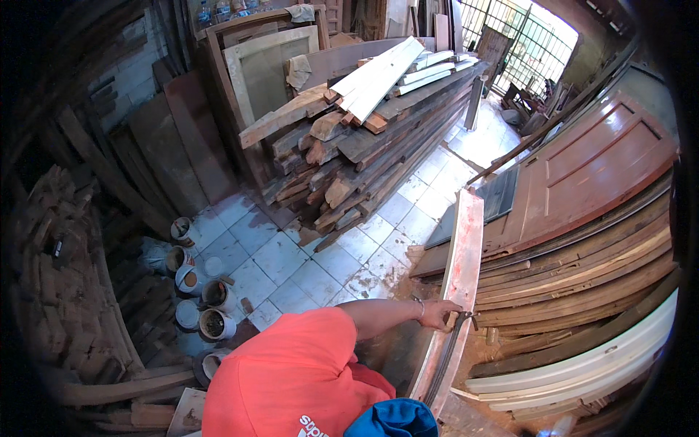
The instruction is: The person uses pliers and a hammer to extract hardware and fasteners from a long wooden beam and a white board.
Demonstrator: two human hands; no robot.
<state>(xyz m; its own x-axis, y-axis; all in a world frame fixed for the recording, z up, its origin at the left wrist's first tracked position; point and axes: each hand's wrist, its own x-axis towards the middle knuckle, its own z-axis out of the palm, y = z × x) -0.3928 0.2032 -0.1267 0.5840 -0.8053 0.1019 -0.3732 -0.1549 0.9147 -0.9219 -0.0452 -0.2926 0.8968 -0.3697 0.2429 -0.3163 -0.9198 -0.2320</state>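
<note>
Plank (461,269), long and pale with reddish smears, standing on edge and running from near the blue cap (393,420) at the lower edge up toward the tiled floor (291,269). Gripped near its lower half by one hand (439,315), fingers (448,306) curled together over the top edge, a bracelet at the wrist; whether left or right, cannot tell, the arm reaching out from an orange shirt (291,371). Dark thin strip (445,360) hanging along the plank just below that hand. To the right, stacked curved boards (582,291) and a reddish panelled door (597,167) leaning flat. Beyond, across the floor, a tall heap of rough timber (357,146) topped with pale planks. At left, a cluster of paint tins (196,291) on the tiles, beside dark leaning boards.
</note>
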